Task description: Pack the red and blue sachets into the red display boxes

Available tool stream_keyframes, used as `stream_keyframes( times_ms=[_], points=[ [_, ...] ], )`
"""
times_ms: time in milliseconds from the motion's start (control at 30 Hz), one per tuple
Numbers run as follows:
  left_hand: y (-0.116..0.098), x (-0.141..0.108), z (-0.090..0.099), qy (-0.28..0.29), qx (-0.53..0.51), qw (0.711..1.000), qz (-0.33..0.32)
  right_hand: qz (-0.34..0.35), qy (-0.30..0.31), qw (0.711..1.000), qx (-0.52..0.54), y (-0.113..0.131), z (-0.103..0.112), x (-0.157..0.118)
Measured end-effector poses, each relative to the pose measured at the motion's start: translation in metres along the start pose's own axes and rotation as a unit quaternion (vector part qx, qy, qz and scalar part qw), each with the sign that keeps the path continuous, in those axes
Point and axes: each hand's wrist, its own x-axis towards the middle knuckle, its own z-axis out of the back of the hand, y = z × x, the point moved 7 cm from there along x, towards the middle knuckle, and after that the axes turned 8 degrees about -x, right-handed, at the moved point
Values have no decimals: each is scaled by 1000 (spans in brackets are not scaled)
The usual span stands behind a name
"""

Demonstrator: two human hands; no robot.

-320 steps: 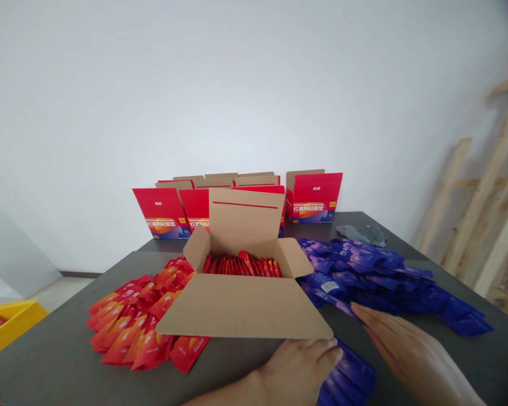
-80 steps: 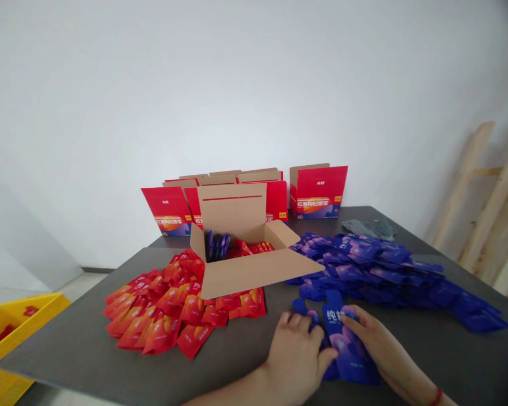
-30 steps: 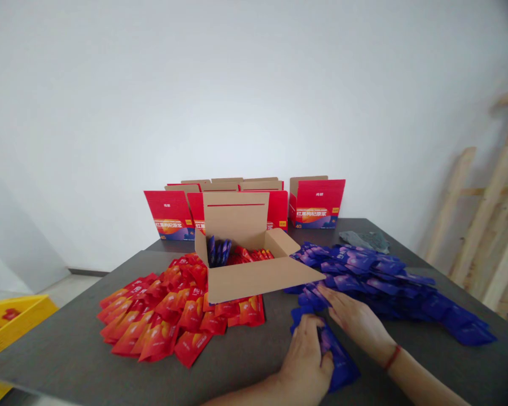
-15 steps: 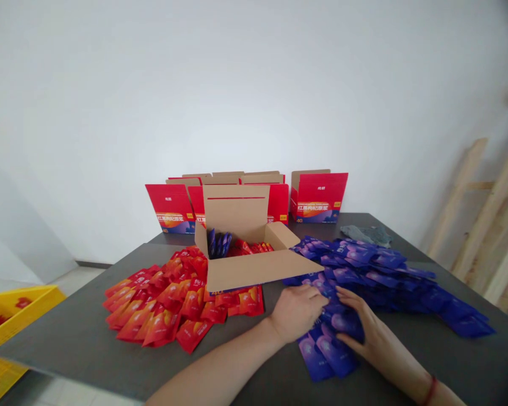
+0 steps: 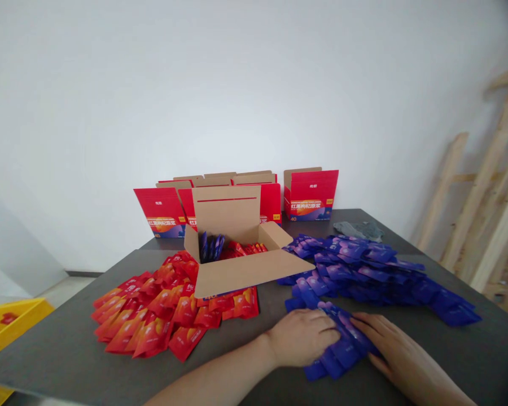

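Note:
Low at the front of the table, a small bunch of overlapping blue-purple sachets (image 5: 338, 352) lies between my two hands. My left hand (image 5: 305, 338) is closed over the bunch's left side, its fingers curled onto the sachets. From the right, my right hand (image 5: 392, 347) grips the other edge, fingers above and thumb nearer me. Just beyond, a large heap of blue sachets (image 5: 364, 268) spreads to the right. An open carton (image 5: 245, 273) holds blue sachets standing at its left and red sachets (image 5: 248, 248) beside them.
A heap of red sachets (image 5: 152, 316) covers the left of the dark table (image 5: 68, 344). Several red printed cartons (image 5: 311, 197) stand along the back. Grey crumpled cloth (image 5: 358, 230) lies behind the blue heap. A yellow crate (image 5: 21, 313) is at far left, wooden frames (image 5: 491, 192) at right.
Both hands have drawn the small blue bunch together and slightly toward the right; the sachets now lie tighter and tilted. The view has shifted a little to the right.

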Motion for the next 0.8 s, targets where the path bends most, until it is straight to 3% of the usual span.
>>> stream_keyframes(
  times_ms=[200,300,433,533,633,700,800],
  points=[
    [1,-6,-5,4,-104,994,27,-40,-77,996,-21,-54,6,-37],
    [2,-6,-10,-8,-138,990,13,-82,-102,991,-16,-61,19,-42],
    [9,-6,-8,-37,-212,976,26,-54,-75,995,-34,-14,24,-15],
    [18,-11,4,-106,-211,969,73,10,-77,993,-84,30,17,8],
    [24,-19,17,-180,-162,962,130,38,-104,985,-132,53,6,17],
    [20,-18,16,-173,-149,965,125,40,-120,982,-143,59,-1,16],
    [9,-11,5,-98,-162,979,82,40,-130,982,-132,60,-8,9]
  ],
)
